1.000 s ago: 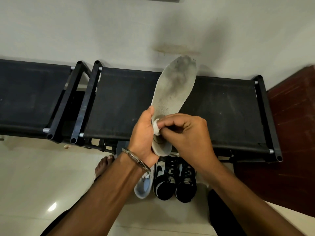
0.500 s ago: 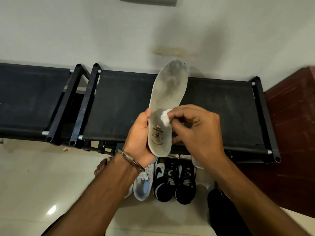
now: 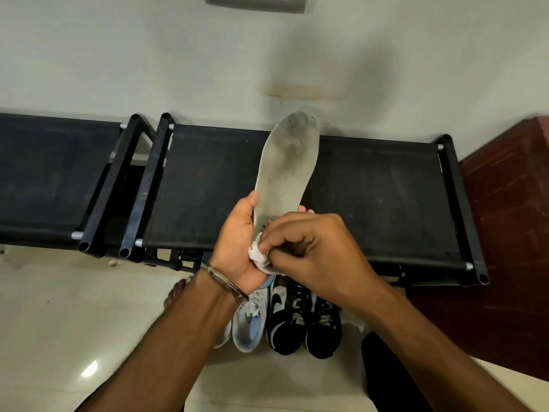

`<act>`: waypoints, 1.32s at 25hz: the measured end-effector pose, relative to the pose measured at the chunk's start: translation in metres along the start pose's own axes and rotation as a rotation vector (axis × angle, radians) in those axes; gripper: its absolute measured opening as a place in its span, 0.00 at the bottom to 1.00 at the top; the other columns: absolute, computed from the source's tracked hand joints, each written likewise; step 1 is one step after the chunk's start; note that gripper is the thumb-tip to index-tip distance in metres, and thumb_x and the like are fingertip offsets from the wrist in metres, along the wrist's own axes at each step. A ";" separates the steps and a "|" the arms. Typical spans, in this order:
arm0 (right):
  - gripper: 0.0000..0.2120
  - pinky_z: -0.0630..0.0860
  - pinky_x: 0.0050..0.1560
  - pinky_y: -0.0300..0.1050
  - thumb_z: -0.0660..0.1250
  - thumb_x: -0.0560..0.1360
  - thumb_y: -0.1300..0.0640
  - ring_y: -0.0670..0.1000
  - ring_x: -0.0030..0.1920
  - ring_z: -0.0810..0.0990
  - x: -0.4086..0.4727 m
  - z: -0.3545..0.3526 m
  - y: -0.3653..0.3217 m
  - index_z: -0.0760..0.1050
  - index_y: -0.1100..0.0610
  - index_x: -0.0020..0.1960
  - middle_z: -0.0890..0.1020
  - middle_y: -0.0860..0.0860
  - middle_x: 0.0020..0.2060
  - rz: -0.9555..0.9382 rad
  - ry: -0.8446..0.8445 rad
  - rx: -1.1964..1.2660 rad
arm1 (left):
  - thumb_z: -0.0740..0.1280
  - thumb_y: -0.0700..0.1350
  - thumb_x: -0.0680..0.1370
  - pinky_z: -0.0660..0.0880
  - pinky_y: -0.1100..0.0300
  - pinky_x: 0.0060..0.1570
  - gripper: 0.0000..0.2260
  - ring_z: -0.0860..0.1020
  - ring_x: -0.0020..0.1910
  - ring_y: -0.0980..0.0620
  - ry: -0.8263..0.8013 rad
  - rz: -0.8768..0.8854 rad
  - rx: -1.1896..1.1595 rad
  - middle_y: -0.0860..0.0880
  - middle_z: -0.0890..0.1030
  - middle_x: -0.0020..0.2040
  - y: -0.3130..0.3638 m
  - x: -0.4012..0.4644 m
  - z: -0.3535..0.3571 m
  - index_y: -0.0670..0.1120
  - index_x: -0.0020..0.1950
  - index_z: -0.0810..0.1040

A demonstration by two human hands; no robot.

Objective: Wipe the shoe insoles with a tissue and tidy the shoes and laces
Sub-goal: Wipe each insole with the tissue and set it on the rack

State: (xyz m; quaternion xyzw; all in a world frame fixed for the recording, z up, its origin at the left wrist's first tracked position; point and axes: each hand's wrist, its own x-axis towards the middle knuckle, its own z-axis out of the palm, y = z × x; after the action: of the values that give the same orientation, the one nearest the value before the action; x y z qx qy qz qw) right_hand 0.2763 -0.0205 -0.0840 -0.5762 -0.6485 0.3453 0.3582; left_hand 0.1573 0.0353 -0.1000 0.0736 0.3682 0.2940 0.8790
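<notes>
A dirty grey-white insole (image 3: 286, 165) stands upright in front of me, toe end up with dark smudges. My left hand (image 3: 237, 242) grips its heel end from the left, thumb along the edge. My right hand (image 3: 309, 251) pinches a crumpled white tissue (image 3: 259, 257) against the insole's heel, covering that part. Below on the floor stand a pair of black-and-white sneakers (image 3: 306, 319) and a white and light-blue sneaker (image 3: 249, 322), partly hidden by my left wrist.
A black fabric shoe rack (image 3: 371, 191) runs along the wall behind the insole, a second black rack (image 3: 50, 173) to its left. Dark red tiling (image 3: 511, 221) lies at the right. My bare foot (image 3: 175, 295) rests on the pale floor.
My right hand has slid the tissue down the insole from its middle to the heel end. The left hand's grip has stayed.
</notes>
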 end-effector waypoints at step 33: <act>0.09 0.81 0.49 0.42 0.74 0.68 0.70 0.44 0.45 0.84 0.004 0.012 0.000 0.86 0.58 0.43 0.86 0.47 0.43 -0.013 0.227 0.109 | 0.55 0.57 0.81 0.77 0.56 0.56 0.23 0.82 0.49 0.49 -0.123 -0.002 0.024 0.44 0.83 0.49 -0.001 -0.003 0.000 0.43 0.54 0.82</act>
State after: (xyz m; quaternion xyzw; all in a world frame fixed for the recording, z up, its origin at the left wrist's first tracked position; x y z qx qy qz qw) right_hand 0.2655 -0.0175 -0.0897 -0.5869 -0.5877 0.3105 0.4623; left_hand 0.1555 0.0327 -0.0986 0.1017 0.3170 0.2834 0.8994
